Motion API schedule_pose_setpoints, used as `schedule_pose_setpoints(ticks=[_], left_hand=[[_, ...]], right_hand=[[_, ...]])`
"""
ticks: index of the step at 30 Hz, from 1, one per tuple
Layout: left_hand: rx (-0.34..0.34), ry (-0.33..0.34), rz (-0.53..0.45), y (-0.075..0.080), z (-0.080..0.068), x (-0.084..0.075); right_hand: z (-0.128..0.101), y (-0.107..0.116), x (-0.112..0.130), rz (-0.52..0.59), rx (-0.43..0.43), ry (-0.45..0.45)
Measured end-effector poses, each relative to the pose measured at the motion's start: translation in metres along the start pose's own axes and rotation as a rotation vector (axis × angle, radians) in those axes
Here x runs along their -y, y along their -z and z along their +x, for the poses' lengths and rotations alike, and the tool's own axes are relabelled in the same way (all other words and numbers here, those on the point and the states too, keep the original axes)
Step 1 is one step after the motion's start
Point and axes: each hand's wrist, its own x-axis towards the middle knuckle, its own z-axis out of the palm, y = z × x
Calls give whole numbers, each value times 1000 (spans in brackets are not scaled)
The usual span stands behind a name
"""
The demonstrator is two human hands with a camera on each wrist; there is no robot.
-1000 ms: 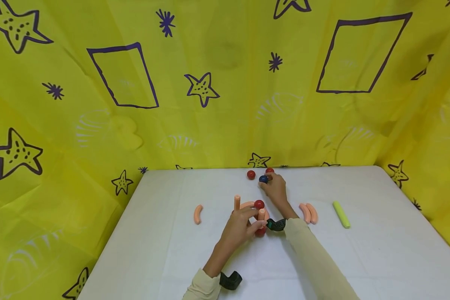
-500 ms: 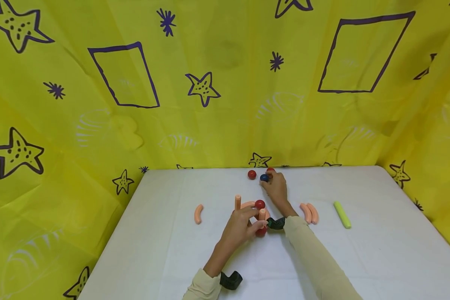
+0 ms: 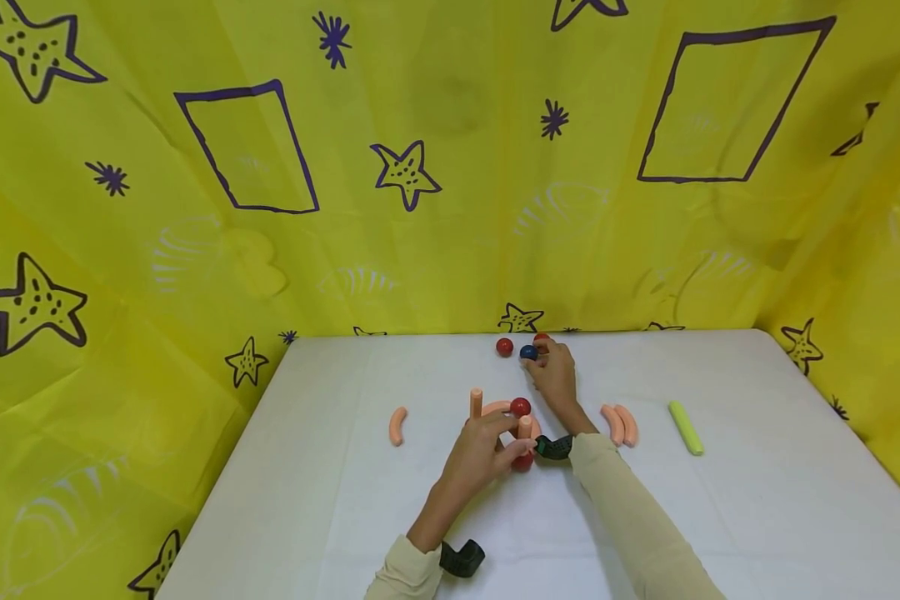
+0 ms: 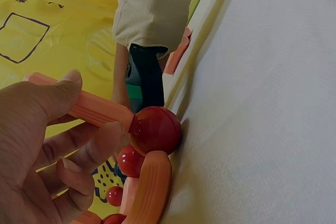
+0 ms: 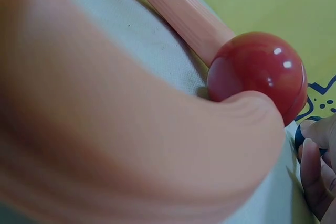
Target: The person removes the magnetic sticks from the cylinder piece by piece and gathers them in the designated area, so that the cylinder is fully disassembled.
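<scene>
My left hand (image 3: 480, 454) pinches a straight peach stick (image 4: 102, 109) that stands up from a red ball (image 4: 157, 129). This ball belongs to a joined frame of curved peach sticks (image 4: 152, 187) and red balls on the table. A second peach stick (image 3: 476, 402) rises upright at the frame's left, its base hidden by my hand. One red ball (image 3: 521, 407) shows at the frame's back corner. Farther back, my right hand (image 3: 555, 375) holds a blue ball (image 3: 528, 352) between thumb and finger. In the right wrist view a curved peach stick (image 5: 157, 129) fills the foreground.
Two loose red balls, one to the left (image 3: 504, 347) and one partly behind my right hand (image 3: 541, 339), lie near the table's back edge. A curved stick (image 3: 397, 426) lies left, a pair of curved sticks (image 3: 618, 426) right, beside a green stick (image 3: 686, 427). Yellow cloth (image 3: 457, 250) hangs behind.
The head view has shifted very slightly. Both hands stay nearly in place, the left at the upright peach stick and the right at the blue ball.
</scene>
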Motion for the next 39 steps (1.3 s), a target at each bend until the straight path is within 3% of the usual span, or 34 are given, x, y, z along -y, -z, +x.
schedule_pose_setpoints(ticks=[17,25,29,39], left_hand=[[13,23,-13,1,0,-3],[15,26,-26,0,0,-2],[32,44,-33,1,1,-1],[43,47,-66,3,0,-1]], right_hand=[[-7,7,5,44,-4,12],[-11,22,19,107,-16,44],[-13,36,36,154,42,100],[-31,74,76,163,294,190]])
